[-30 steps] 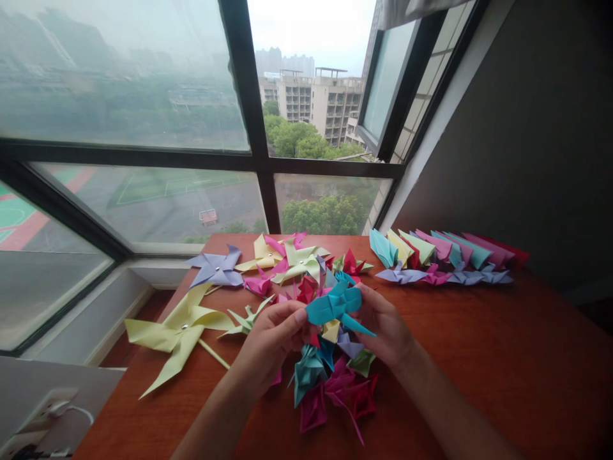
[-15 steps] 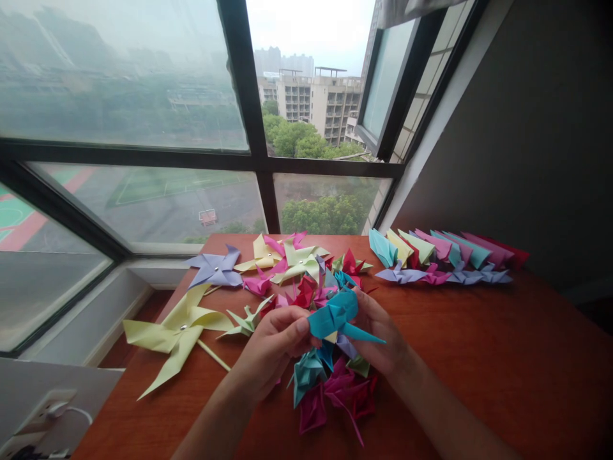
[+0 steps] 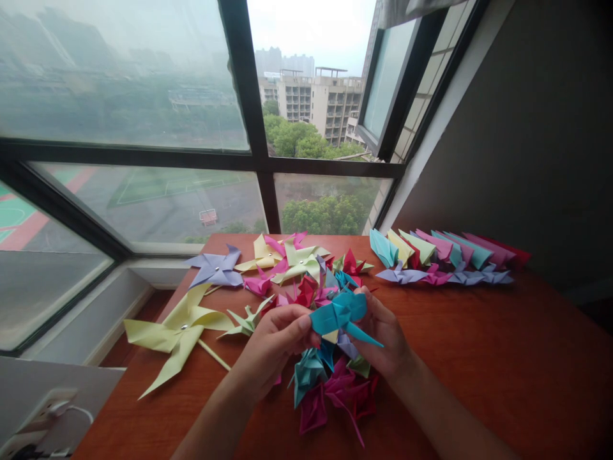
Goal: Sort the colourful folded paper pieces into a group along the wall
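Over tabletop [image 3: 479, 358], left grip [image 3: 275, 344] and right grip [image 3: 387, 337] pinch blue origami [image 3: 341, 313].

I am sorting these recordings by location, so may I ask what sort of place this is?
Probably an upper-floor room, perhaps in a home or dormitory: a brown table stands by a large window, which looks down on trees and a sports field.

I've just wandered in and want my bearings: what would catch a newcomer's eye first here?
First, the bright blue paper figure, held at the centre between the left grip and the right grip, over a colourful heap of folded paper. Then the large pale-yellow pinwheel on the left of the table, and the row of paper pieces at its back right.
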Demonstrator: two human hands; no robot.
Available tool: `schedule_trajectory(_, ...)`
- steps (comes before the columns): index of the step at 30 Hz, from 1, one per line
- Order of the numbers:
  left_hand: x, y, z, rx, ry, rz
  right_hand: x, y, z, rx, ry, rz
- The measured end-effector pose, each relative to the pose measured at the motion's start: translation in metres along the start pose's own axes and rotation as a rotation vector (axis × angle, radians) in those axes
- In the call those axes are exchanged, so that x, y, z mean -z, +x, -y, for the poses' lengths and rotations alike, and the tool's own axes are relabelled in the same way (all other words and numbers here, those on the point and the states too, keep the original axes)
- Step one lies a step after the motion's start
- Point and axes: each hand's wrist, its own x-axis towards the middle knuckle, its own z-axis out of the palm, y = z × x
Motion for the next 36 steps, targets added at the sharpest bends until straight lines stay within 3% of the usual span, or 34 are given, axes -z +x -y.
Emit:
schedule_trajectory(10,-0.001,0.001,-0.002,-0.092,-0.095,-0.040,-0.002,0.002,0.001,-0.008,0.028,0.049)
schedule_trajectory(20,-0.001,-0.001,-0.001,-0.065,-0.164,0.057,-0.005,-0.001,0.000,-0.077,0.018,0.163)
schedule_trajectory(23,0.000,-0.001,-0.001,-0.067,-0.150,0.075,-0.007,-0.001,0.000,-0.055,0.022,0.125)
schedule_trajectory(32,-0.003,0.004,-0.002,-0.121,-0.025,-0.080,-0.009,0.003,0.004,-0.063,0.057,-0.031)
schedule_trajectory(36,-0.001,0.005,-0.001,-0.134,0.074,-0.089,-0.011,0.002,0.007,-0.090,0.021,-0.075)
